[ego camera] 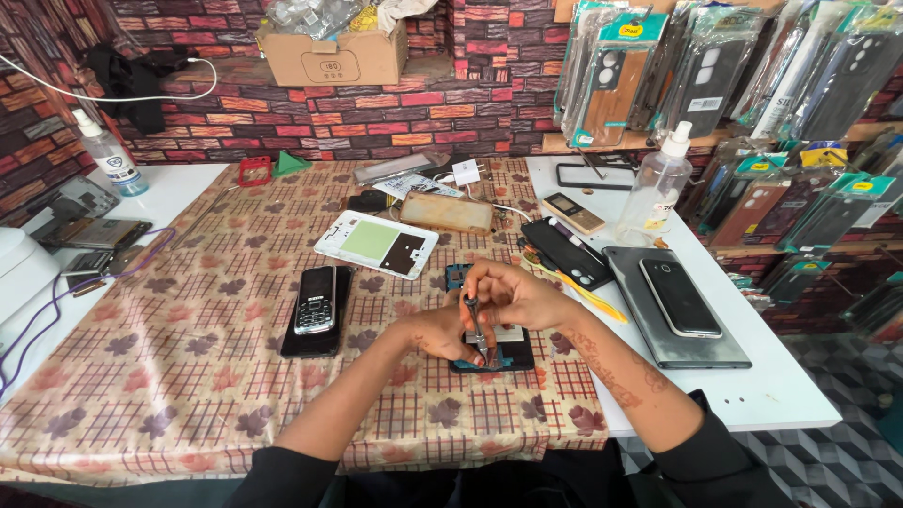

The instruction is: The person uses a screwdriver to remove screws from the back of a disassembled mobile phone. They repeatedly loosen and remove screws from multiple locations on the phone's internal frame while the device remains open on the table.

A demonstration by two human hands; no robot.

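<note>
Opened phone (492, 356): laid flat on the worktop (188, 357) near its front edge. Steadied by the left hand (435, 331), grip pressed on it. Small screwdriver (475, 326): held upright, right hand (513, 296) grip clamped on its shaft for downward pressure.

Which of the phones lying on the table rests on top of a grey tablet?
The black touchscreen phone to the right of the hands, lying screen-up on the grey tablet. The keypad phone lies on a black slab left of the hands; the small tan phone lies directly on the table.
</note>
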